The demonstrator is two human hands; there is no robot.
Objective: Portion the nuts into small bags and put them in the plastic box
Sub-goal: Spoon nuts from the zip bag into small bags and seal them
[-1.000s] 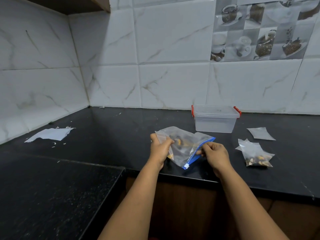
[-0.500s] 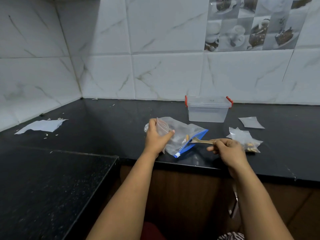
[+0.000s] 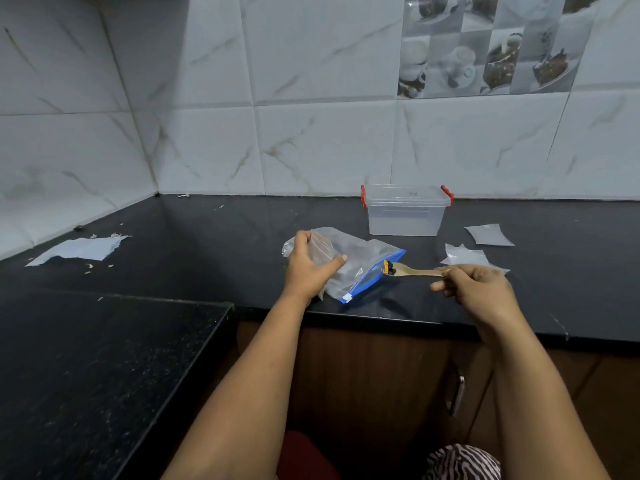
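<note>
Head view: left hand (image 3: 309, 268) gripped small bag (image 3: 322, 251) over zip bag (image 3: 360, 268); right hand (image 3: 476, 289) pinched spoon (image 3: 412, 270), nuts (image 3: 388, 267) heaped beyond fingertips. Risked spilling if tilted. Plastic box (image 3: 406, 216) well beyond.

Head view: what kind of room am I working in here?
Most likely a home kitchen: a black stone countertop against marble-look wall tiles, a decorative tile panel of cups and desserts, and wooden cabinet doors below.
</note>
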